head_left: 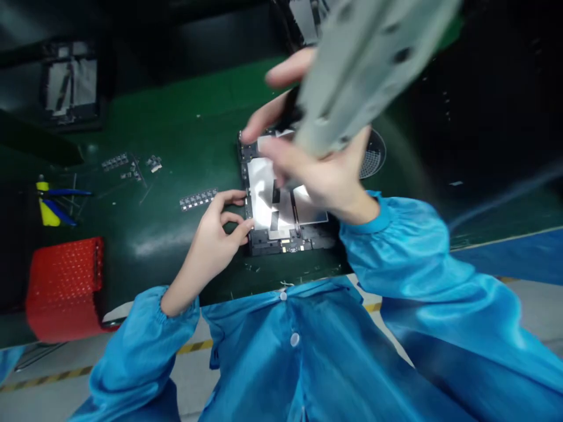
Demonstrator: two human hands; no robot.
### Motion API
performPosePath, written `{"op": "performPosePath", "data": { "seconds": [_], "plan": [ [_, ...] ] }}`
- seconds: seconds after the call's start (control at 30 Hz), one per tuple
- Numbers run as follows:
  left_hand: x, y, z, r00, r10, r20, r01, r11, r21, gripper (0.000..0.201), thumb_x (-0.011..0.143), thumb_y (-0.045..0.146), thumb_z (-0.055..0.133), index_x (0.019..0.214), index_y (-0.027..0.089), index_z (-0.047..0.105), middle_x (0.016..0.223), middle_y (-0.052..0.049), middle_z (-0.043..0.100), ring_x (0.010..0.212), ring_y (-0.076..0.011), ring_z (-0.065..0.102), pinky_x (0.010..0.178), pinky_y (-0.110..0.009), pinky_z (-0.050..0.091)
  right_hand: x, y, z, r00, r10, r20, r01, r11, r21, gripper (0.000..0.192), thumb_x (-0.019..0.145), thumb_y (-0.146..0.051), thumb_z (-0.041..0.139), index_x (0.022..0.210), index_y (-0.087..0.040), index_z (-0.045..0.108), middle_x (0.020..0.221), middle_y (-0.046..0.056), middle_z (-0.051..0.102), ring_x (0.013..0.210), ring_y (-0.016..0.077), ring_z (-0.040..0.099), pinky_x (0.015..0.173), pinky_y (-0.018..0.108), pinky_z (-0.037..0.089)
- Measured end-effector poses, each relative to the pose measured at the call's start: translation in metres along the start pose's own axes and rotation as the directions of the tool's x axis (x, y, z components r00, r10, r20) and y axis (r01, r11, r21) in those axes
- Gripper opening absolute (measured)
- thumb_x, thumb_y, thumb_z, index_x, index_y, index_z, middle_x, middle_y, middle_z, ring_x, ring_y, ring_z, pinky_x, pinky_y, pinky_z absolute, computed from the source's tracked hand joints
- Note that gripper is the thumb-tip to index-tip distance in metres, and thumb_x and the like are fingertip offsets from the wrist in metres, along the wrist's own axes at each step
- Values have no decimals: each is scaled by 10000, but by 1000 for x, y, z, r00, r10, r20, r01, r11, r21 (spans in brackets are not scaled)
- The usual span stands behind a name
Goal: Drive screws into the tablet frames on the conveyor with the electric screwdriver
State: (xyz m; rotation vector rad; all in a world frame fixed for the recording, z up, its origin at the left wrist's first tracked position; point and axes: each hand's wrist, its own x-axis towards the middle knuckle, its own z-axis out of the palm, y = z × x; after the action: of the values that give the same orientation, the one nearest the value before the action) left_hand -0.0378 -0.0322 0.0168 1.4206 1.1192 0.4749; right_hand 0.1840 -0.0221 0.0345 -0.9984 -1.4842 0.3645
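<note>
a blurred grey metal plate (369, 70), cut off at the top edge, is gripped by the right hand (321, 176) above the open device (281, 205) on the green mat (176, 117). the left hand (215, 234) pinches the device's left edge; its middle is hidden.

Dim overhead light glares off the silver foil sheet (268, 199) at centre, motion blur smears the raised grey metal plate (369, 64) toward one o'clock, and edges bow.
</note>
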Motion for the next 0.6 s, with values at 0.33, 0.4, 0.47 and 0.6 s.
{"op": "performPosePath", "data": {
  "seconds": [0.33, 0.4, 0.47, 0.6],
  "plan": [
    [12, 31, -11, 966, -136, 218, 87, 972, 218, 775, 912, 319, 876, 1623, 451, 596, 1369, -86, 496, 893, -210, 733, 728, -408, 788, 1, 74, -86, 956, -45, -291, 81, 990, 115, 588, 941, -683, 763, 1225, -242, 500, 848, -10, 555, 506, -9, 394, 398, 237, 263],
    [20, 33, -18, 957, -127, 260, 58, 964, 260, 756, 899, 335, 908, 1591, 483, 642, 1310, -72, 519, 896, -219, 753, 752, -399, 785, -2, 72, -80, 955, -31, -294, 71, 989, 127, 597, 943, -696, 754, 1215, -226, 506, 902, 7, 586, 523, -8, 423, 416, 241, 281],
    [23, 31, -22, 958, -120, 262, 46, 961, 273, 695, 889, 351, 933, 1532, 476, 701, 1263, -63, 541, 919, -224, 766, 765, -372, 780, -3, 70, -76, 951, -26, -308, 68, 990, 124, 645, 935, -758, 732, 1198, -215, 504, 932, 22, 605, 546, -4, 455, 421, 240, 283],
    [21, 25, -23, 965, -97, 243, 35, 969, 246, 629, 894, 376, 940, 1483, 471, 739, 1278, -62, 553, 967, -225, 753, 743, -344, 775, -4, 68, -76, 957, 17, -290, 25, 989, 143, 689, 920, -788, 732, 1207, -204, 503, 1010, 42, 639, 613, 8, 520, 422, 244, 291]
  ]
}}
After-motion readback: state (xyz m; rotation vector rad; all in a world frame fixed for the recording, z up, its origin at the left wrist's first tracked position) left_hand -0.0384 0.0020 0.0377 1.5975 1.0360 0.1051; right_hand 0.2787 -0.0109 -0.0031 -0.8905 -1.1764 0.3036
